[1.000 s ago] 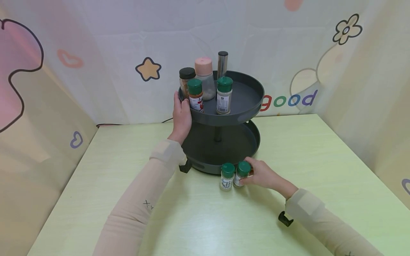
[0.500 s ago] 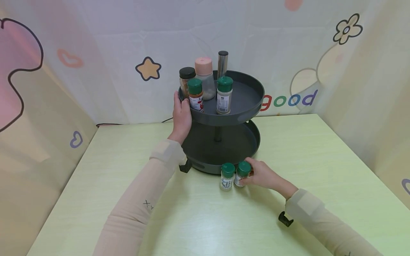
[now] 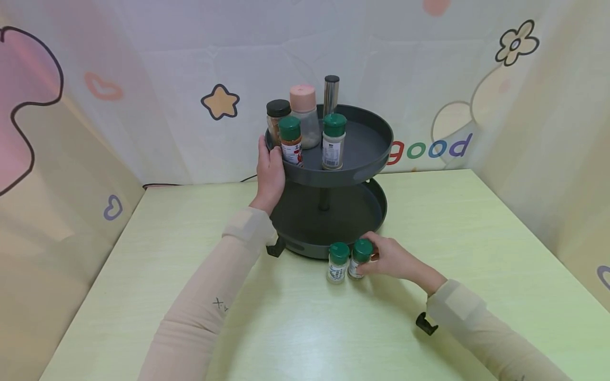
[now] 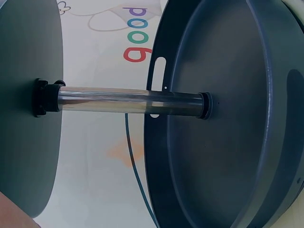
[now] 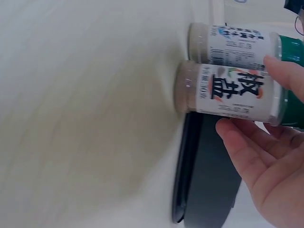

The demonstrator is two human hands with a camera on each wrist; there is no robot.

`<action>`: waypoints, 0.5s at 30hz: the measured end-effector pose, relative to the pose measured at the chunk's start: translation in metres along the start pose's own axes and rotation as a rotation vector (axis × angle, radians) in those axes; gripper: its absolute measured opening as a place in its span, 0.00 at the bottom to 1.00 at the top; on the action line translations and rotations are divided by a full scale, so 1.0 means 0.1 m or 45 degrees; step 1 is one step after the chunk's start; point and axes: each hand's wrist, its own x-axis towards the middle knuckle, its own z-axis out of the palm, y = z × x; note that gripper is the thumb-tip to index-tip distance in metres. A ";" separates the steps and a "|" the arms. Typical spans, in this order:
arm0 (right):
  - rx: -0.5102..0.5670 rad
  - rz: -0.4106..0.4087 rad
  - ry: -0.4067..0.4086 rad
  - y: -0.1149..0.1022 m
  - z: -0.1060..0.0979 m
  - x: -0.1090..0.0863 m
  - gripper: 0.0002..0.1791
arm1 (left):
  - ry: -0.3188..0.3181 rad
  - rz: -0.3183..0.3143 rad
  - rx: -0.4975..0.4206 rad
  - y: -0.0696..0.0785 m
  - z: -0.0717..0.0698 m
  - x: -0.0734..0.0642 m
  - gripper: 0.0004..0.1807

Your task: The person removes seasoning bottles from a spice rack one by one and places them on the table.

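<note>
My left hand rests against the left side of the upper tray of a black two-tier rack, its fingers upright along the rim. Only a sliver of that hand shows in the left wrist view. Low on the right, my right hand pinches a green-capped spice jar with a printed label between thumb and fingers. A second green-capped jar stands upright close beside it on the table. Both jars are just in front of the lower tray, which holds nothing.
On the upper tray stand a black-capped jar, a pink-capped bottle, an orange-filled green-capped jar and a pale green-capped jar. A metal post rises behind them. A patterned curtain backs the table.
My right hand and wrist have shifted very slightly, and the pinched jar's cap sits a touch higher. The left hand and the rack stay as they were.
</note>
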 end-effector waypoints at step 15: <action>0.045 -0.040 0.004 -0.11 -0.17 -0.02 0.30 | -0.006 0.019 0.005 -0.01 0.00 0.00 0.31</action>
